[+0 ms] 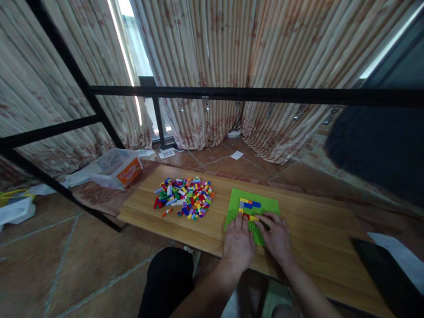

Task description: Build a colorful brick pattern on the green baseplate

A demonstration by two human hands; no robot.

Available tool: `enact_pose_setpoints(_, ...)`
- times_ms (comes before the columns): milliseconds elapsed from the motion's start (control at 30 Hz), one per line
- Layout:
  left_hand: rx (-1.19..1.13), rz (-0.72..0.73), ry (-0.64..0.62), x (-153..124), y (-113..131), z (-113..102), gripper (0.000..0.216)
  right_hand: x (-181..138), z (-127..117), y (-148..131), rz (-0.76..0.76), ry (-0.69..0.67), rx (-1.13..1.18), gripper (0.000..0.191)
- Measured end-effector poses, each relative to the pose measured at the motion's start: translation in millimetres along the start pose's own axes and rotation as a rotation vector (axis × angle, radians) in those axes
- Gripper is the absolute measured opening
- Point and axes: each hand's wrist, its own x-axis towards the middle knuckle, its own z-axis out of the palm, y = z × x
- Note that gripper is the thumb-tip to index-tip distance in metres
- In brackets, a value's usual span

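A green baseplate lies on the wooden table. Blue, grey, yellow and red bricks are set on it in an angular outline, with a blue brick along its far side. My left hand rests over the near left part of the plate, its fingers stretched out to the lower end of the outline. On the right, my right hand has its bent fingers closed at a yellow brick beside a red one. Its fingertips partly cover that brick, and both hands hide some of the plate.
A heap of loose, mixed-colour bricks lies left of the plate on the table. Beyond the table's left end stands a clear plastic box with an orange label. A black flat object is at the right end. Black metal bars cross behind.
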Motion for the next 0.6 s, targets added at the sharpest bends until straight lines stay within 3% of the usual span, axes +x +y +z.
enact_pose_setpoints(433, -0.094, 0.063, -0.066, -47, -10, 4, 0.055, -28, 0, 9, -0.017, -0.059, 0.068, 0.046)
enact_pose_setpoints(533, -0.138, 0.047, -0.089, -50, -11, 7, 0.059, -29, -6, -4, 0.066, -0.034, 0.145, 0.046)
enact_pose_setpoints(600, -0.162, 0.018, -0.108, -49, -10, 10, 0.059, -26, -8, -29, 0.112, 0.024, 0.191, 0.045)
